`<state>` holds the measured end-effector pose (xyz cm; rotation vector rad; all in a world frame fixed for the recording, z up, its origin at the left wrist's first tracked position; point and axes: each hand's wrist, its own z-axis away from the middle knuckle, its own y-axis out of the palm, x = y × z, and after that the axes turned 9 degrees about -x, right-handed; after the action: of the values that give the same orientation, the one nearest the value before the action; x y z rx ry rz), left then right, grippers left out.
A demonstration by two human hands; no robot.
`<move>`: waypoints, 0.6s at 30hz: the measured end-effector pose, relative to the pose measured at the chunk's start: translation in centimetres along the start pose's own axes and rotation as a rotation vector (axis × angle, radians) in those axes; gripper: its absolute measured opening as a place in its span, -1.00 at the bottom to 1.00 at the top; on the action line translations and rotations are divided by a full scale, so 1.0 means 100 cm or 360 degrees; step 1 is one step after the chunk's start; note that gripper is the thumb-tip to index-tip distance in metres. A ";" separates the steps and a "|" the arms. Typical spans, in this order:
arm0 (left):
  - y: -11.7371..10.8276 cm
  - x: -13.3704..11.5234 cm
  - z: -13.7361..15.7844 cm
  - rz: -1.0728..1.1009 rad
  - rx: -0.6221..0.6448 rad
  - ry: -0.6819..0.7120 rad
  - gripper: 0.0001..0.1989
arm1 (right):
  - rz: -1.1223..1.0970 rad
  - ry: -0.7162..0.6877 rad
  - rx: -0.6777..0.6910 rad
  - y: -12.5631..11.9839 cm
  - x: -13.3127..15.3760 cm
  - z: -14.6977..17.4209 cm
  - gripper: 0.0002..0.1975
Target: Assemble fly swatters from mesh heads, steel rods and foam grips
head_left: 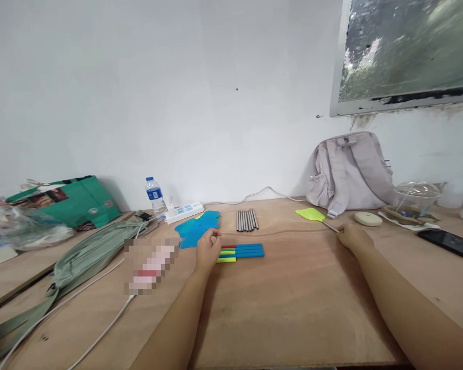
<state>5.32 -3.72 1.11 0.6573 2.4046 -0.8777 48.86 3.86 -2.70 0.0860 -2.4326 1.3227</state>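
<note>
My right hand (353,237) is closed round the metal rod of a yellow-green fly swatter (309,214), whose flat head points left and away from me over the table. My left hand (209,250) hovers beside a pile of flat blue plastic swatter heads (196,229), its fingers curled together; whatever they may hold is hidden. Just right of that hand lies a row of coloured tubes (249,251), blue at the right and yellow-green, red and green at the left, partly covered by the hand. Behind them, several short metal tubes (247,221) lie side by side.
A white power strip (184,211) and a water bottle (154,195) stand by the wall. At left are a grey-green bag (92,250), a green bag (88,205) and a cable. A backpack (351,172), round white case (368,219), plastic cup (414,198) and phone (449,243) are at right.
</note>
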 end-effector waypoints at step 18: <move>0.006 -0.002 0.001 -0.0031 0.0222 0.0172 -0.84 | -0.0567 -0.1064 0.0115 0.041 0.183 0.068 -0.68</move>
<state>5.86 -3.45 0.90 0.7526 2.4651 -1.0504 28.92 2.80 -2.98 1.0826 -2.6891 1.3582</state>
